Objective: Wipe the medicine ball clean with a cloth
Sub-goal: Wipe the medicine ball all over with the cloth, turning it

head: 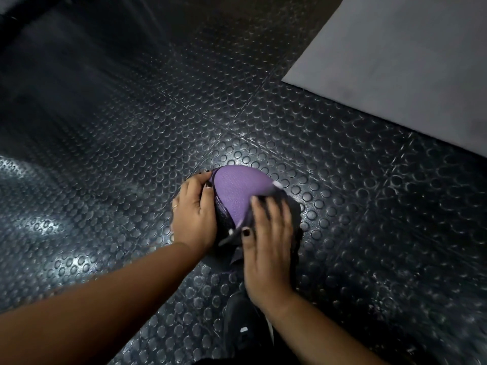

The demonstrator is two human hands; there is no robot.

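Observation:
A purple and black medicine ball (235,192) sits on the studded black rubber floor near the middle of the view. My left hand (193,213) cups the ball's left side, fingers curled over its top edge. A dark grey cloth (288,206) drapes over the ball's right and near side. My right hand (268,242) lies flat on the cloth with fingers spread, pressing it against the ball; the hand looks blurred by motion. The lower part of the ball is hidden under the cloth and my hands.
A grey mat (395,61) lies on the floor at the upper right. My black shoe (241,325) stands just below the ball. Studded rubber floor (105,154) stretches all around.

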